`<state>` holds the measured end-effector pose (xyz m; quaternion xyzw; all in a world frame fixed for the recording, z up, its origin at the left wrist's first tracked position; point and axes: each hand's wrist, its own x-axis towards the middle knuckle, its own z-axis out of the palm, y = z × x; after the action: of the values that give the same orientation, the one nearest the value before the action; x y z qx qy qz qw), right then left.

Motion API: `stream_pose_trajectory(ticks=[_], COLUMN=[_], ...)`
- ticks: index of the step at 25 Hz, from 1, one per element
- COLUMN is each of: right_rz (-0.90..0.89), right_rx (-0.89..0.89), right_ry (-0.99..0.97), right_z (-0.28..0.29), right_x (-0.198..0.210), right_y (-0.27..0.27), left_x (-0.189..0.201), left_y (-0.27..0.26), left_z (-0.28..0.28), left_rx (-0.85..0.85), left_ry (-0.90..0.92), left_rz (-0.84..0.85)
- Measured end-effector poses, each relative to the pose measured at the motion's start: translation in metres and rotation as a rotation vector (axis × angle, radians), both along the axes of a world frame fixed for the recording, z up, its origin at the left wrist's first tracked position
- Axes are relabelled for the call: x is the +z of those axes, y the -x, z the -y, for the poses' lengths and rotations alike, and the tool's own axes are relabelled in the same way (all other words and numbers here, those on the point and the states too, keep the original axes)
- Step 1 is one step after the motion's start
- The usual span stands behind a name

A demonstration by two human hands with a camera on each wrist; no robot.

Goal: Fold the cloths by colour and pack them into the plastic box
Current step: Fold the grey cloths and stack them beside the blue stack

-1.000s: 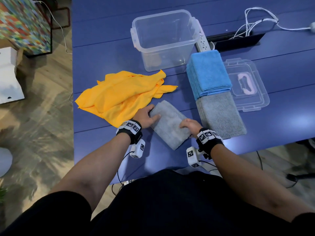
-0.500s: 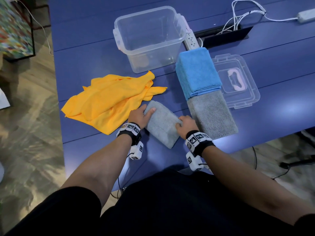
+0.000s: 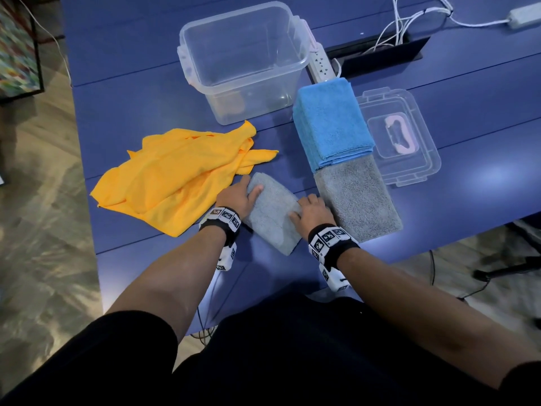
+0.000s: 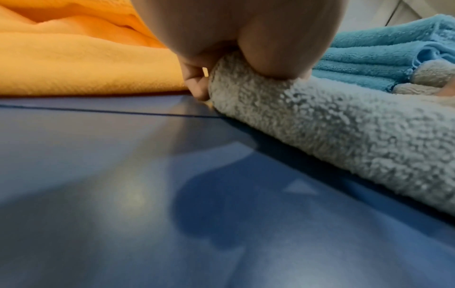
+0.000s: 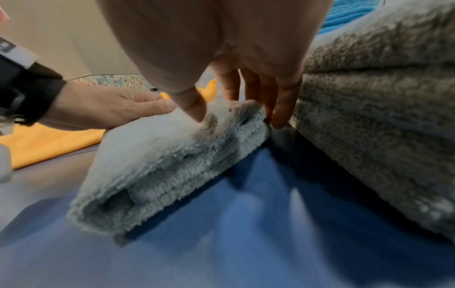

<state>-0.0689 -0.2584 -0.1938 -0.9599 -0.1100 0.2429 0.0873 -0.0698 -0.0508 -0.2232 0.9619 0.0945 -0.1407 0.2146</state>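
Note:
A folded grey cloth (image 3: 272, 215) lies slantwise near the table's front edge. My left hand (image 3: 248, 187) grips its far left edge, thumb on top and fingers curled at the side, as the left wrist view shows (image 4: 214, 66). My right hand (image 3: 304, 206) pinches its right edge, with the thumb pressing on top and the fingers running down the side (image 5: 236, 105). Right of it lies a folded grey stack (image 3: 357, 197), and behind that a folded blue stack (image 3: 330, 124). Loose yellow cloths (image 3: 175, 177) are heaped on the left. The clear plastic box (image 3: 187, 54) stands behind, with no cloth in it.
The box's clear lid (image 3: 424, 159) lies flat right of the blue stack. A white power strip (image 3: 320, 64) and a cable slot with white wires (image 3: 380, 51) sit at the back. The blue table (image 3: 131, 118) ends just in front of the grey cloths.
The head view has shifted. The grey cloth stays in place; my right hand's fingers have slipped from its top down along its right edge. My left hand keeps its hold.

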Motion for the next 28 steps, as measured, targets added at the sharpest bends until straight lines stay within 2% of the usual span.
stream_pose_trajectory(ticks=[3, 8, 11, 13, 16, 18, 20, 21, 24, 25, 26, 28], right_rz=[-0.053, -0.032, 0.006, -0.005, -0.031, -0.064, -0.089, -0.097, -0.111, -0.127, -0.145, -0.186], right_rx=[0.015, 0.015, 0.095, 0.146, 0.137, 0.183, 0.263, 0.305, 0.413, 0.416, 0.412, 0.373], right_ry=[0.040, 0.118, 0.101, 0.102, 0.064, 0.046, 0.069, 0.089, 0.128, 0.110, 0.083, 0.029], right_z=[0.000, -0.007, -0.007, -0.008, -0.007, -0.003, 0.000, 0.002, 0.009, 0.011, 0.014, 0.018], right_x=[-0.002, 0.005, 0.005, 0.005, 0.010, 0.014, 0.018, 0.020, 0.022, 0.021, 0.021, 0.021], right_y=[0.001, 0.007, 0.006, 0.006, 0.004, 0.001, 0.000, -0.001, 0.003, 0.003, 0.002, 0.002], left_x=[0.005, 0.008, 0.005, 0.003, 0.011, 0.014, 0.016, 0.016, 0.012, 0.014, 0.017, 0.025], left_y=[-0.003, 0.016, 0.024, 0.030, 0.037, 0.037, 0.035, 0.035, 0.042, 0.044, 0.045, 0.047], left_z=[0.001, 0.002, 0.001, 0.004, 0.010, 0.011, 0.008, 0.008, 0.019, 0.025, 0.032, 0.039], left_rx=[-0.059, 0.116, 0.111, 0.117, 0.223, 0.238, 0.264, 0.276, 0.178, 0.156, 0.166, 0.223], left_ry=[-0.079, -0.095, -0.090, 0.048, 0.392, 0.468, 0.462, 0.400, -0.013, -0.090, -0.081, 0.090], left_rz=[-0.100, -0.147, -0.135, -0.090, -0.126, -0.131, -0.182, -0.235, -0.366, -0.371, -0.345, -0.279])
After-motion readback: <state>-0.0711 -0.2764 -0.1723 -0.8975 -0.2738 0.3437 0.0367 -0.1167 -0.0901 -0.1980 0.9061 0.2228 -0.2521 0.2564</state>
